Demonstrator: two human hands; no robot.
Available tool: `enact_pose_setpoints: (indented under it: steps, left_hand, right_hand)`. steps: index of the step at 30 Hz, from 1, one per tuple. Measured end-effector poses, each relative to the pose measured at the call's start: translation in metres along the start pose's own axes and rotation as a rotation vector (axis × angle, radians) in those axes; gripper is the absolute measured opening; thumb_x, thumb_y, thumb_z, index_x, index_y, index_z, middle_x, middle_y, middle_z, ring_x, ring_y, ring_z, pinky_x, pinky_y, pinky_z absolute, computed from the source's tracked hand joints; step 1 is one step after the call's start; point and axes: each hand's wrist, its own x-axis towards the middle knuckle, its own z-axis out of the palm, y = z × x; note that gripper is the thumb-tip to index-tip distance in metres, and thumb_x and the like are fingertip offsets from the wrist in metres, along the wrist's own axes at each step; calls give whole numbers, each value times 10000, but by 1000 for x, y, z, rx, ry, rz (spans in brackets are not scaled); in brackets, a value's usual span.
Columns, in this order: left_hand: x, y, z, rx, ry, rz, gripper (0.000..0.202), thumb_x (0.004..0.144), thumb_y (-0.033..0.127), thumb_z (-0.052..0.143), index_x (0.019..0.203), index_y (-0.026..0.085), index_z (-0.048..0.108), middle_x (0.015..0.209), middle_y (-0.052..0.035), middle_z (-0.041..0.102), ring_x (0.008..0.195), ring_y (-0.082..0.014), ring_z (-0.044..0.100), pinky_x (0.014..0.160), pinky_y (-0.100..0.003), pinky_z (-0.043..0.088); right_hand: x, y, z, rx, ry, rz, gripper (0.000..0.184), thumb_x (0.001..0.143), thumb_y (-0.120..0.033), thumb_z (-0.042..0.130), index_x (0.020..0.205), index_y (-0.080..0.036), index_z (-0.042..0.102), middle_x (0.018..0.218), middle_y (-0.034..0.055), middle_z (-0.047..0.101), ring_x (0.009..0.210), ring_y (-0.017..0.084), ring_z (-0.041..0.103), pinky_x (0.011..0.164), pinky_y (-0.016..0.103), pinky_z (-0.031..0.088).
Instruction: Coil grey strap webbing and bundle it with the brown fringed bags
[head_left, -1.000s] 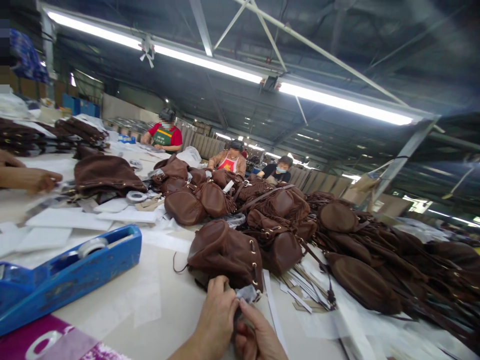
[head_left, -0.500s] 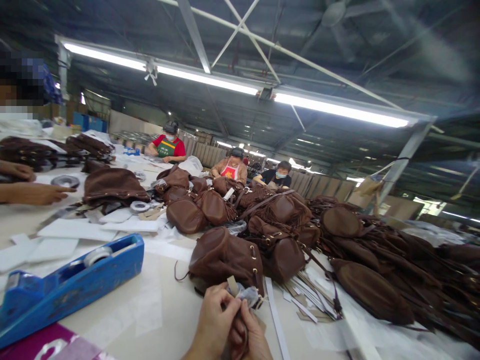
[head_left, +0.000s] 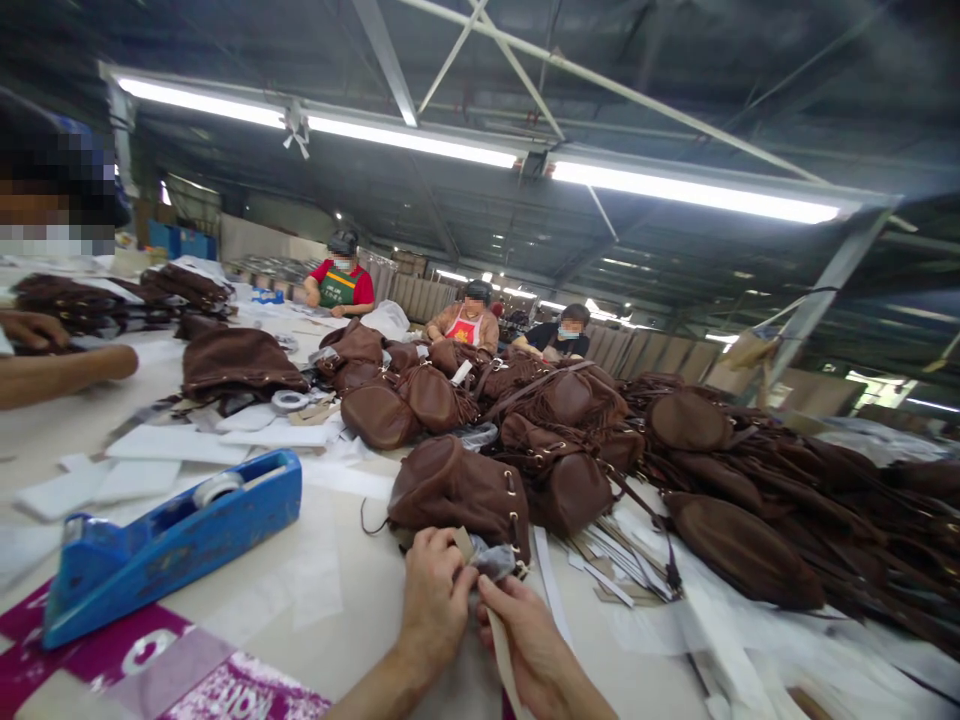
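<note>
A brown drawstring bag (head_left: 454,490) with metal eyelets lies on its side in front of me. Crumpled greyish wrapping (head_left: 495,562) and a small tan piece of card (head_left: 463,545) stick out at its near end. My left hand (head_left: 435,590) is closed beside the card, its fingers bent against the bag's near end; what they pinch is hidden. Just to its right, my right hand (head_left: 525,625) grips a long, narrow tan strip (head_left: 504,650) between thumb and fingers. The strip hangs down toward the bottom edge.
A blue tape dispenser (head_left: 180,550) stands at left on purple printed plastic (head_left: 142,640). Many brown bags (head_left: 742,550) pile up right and behind. White foam sheets (head_left: 176,443) and paper strips (head_left: 622,560) lie about. A co-worker's arm (head_left: 67,375) reaches in from the left; other people work opposite.
My hands have moved slightly apart, and the tan strip now shows clearly in my right hand. The camera view has shifted a little. The co-worker's hand at left has turned.
</note>
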Motion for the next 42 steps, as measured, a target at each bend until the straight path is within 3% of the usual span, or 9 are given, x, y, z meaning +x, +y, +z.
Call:
enact_pose_setpoints:
  steps: [10, 14, 19, 25, 27, 30, 33, 38, 42]
  left_hand:
    - [6, 2, -6, 12, 4, 26, 179, 790, 200, 511, 614, 198, 479, 875, -69, 586, 887, -244, 492, 806, -385, 393]
    - [3, 1, -4, 79, -21, 56, 201, 819, 217, 484, 622, 203, 448, 750, -43, 561, 824, -233, 502, 770, -372, 373]
    - [1, 1, 4, 31, 50, 62, 213, 807, 242, 475, 603, 205, 428, 730, -43, 539, 793, -227, 498, 768, -374, 369]
    - [13, -7, -1, -197, 177, -123, 260, 768, 354, 500, 569, 223, 395, 708, -30, 485, 785, -232, 456, 752, -358, 363]
    - [18, -14, -6, -305, 174, -237, 297, 725, 412, 552, 559, 222, 395, 684, -14, 468, 780, -227, 452, 739, -339, 376]
    - [20, -20, -5, -424, 90, -334, 339, 705, 486, 586, 586, 210, 428, 632, 18, 453, 701, -190, 459, 653, -291, 389]
    - [17, -18, 0, -562, -11, -426, 398, 696, 561, 587, 624, 195, 448, 607, 35, 454, 615, -149, 441, 580, -257, 365]
    - [12, -12, -2, -749, -146, -538, 493, 627, 637, 627, 684, 158, 524, 631, 9, 519, 588, -134, 450, 569, -253, 356]
    - [12, -14, -5, -803, -168, -557, 495, 572, 616, 693, 646, 164, 505, 606, 32, 477, 568, -114, 414, 559, -240, 307]
  right_hand:
    - [-17, -16, -20, -537, -39, 46, 151, 628, -280, 632, 664, -166, 541, 553, -5, 638, 441, 99, 556, 403, 159, 359]
    - [-12, -13, -22, -515, 3, 28, 70, 596, -208, 533, 662, -198, 512, 474, -46, 575, 361, 113, 519, 324, 159, 290]
    - [-2, 3, -12, -420, 80, -93, 57, 559, -204, 501, 603, -213, 466, 386, -97, 441, 276, 36, 259, 310, 166, 119]
    - [5, 4, -25, -263, 252, -216, 164, 646, -385, 491, 693, -238, 436, 467, -114, 350, 330, 52, 224, 352, 188, 171]
    - [1, -7, -45, -384, 252, -339, 172, 687, -381, 545, 779, -237, 521, 518, -80, 443, 369, 84, 345, 388, 214, 261]
    - [-9, -24, -68, -923, 306, -809, 61, 759, -284, 581, 774, -234, 613, 708, 40, 615, 612, 186, 567, 544, 291, 394]
    - [-15, -30, -67, -1409, 318, -1209, 154, 845, -173, 500, 814, -235, 638, 779, 65, 632, 705, 201, 579, 620, 303, 382]
    - [-4, -19, -41, -1644, 28, -1552, 271, 943, -142, 401, 1045, -234, 635, 907, 66, 679, 728, 182, 584, 674, 288, 391]
    - [8, -25, -30, -1670, -168, -1621, 228, 959, -190, 451, 1044, -259, 651, 976, 62, 698, 795, 184, 601, 729, 299, 409]
